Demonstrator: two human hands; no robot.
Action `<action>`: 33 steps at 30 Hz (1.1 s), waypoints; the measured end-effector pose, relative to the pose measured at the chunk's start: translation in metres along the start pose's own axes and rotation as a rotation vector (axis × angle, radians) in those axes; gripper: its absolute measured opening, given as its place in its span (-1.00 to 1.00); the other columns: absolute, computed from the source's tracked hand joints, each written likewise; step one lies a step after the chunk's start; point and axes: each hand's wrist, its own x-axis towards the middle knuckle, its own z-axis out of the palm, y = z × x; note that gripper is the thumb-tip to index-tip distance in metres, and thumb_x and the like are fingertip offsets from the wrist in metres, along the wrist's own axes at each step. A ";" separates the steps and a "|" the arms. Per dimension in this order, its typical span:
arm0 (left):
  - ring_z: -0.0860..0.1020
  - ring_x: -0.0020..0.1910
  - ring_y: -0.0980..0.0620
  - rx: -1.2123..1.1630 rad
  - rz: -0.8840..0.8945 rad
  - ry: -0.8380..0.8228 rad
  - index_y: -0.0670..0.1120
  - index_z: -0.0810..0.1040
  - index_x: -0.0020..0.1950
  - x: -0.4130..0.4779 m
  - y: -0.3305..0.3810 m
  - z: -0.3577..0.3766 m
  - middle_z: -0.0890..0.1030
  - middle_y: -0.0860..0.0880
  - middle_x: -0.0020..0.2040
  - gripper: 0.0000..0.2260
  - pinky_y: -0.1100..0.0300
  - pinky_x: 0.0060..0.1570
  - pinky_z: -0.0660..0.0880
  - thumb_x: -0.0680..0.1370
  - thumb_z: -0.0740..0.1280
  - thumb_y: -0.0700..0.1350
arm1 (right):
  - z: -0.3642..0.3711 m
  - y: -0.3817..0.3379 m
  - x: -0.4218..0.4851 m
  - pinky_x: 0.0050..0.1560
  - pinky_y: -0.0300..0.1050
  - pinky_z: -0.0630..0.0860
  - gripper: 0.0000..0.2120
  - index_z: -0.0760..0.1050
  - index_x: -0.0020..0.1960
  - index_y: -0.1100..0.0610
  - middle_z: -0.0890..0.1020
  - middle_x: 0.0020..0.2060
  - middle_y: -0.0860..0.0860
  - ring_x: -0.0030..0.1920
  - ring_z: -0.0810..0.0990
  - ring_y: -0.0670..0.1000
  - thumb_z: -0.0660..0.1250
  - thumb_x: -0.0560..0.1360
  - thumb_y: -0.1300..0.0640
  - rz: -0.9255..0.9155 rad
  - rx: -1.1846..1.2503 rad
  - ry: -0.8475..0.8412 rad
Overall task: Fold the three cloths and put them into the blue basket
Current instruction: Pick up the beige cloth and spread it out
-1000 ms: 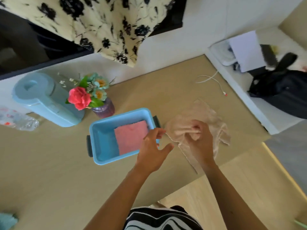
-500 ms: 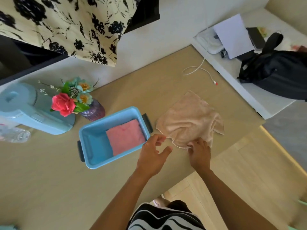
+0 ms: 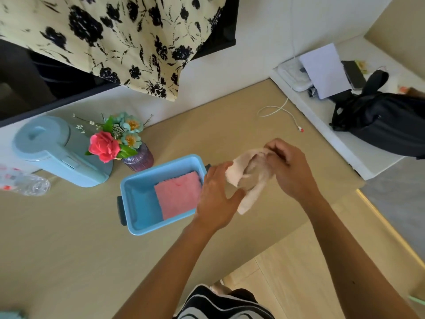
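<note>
Table: tan top, carries everything listed.

Blue basket, landmark, sits mid-table. Inside it, against its right wall, one pink cloth lies folded flat; the left half of the basket floor is bare. Judged: cloth one of three done.

Left hand: over the basket's right rim, fingers loosely spread, thumb out toward the cloth; fingertips touch the lower-left of the beige cloth, no firm closed grip visible.

Right hand: right of the basket, fingers curled and pinched shut on the upper end of the beige cloth.

Beige cloth: just right of the basket, bunched and lifted between the hands, one tail hanging down. No clean fold visible. Judged: cloth two in hand, fold not finished, not yet in the basket.

Third cloth: a pale blue scrap shows far below-left of the basket at the frame edge; cannot tell whether it is the cloth.
</note>
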 end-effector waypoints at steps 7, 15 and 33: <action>0.60 0.05 0.11 -0.048 0.163 0.210 0.00 0.58 0.18 -0.007 0.028 -0.063 0.67 0.10 0.04 -0.75 0.09 0.09 0.54 0.51 0.42 -0.06 | 0.007 -0.110 -0.007 -0.28 -0.10 0.34 -0.87 0.51 -0.13 0.23 0.51 -0.30 0.21 -0.30 0.42 0.08 0.23 0.53 0.20 -0.112 0.192 -0.201; 0.48 -0.36 0.09 -0.122 0.139 0.463 -0.13 0.57 -0.17 -0.061 0.001 -0.171 0.55 0.07 -0.38 -0.81 0.20 -0.35 0.42 0.44 0.23 -0.37 | 0.078 -0.197 -0.031 -0.18 -0.22 0.41 -0.85 0.51 -0.01 0.18 0.55 -0.22 0.10 -0.20 0.50 -0.09 0.34 0.47 0.13 -0.153 0.237 -0.421; 0.51 -0.26 -0.08 0.370 0.045 0.531 -0.12 0.58 -0.09 -0.214 -0.172 -0.386 0.58 0.02 -0.22 -0.93 0.05 -0.21 0.46 0.54 0.30 -0.17 | 0.278 -0.284 -0.062 -0.15 -0.17 0.50 -0.92 0.63 0.02 0.08 0.69 -0.17 -0.05 -0.19 0.63 -0.10 0.36 0.58 0.16 -0.455 -0.104 -0.577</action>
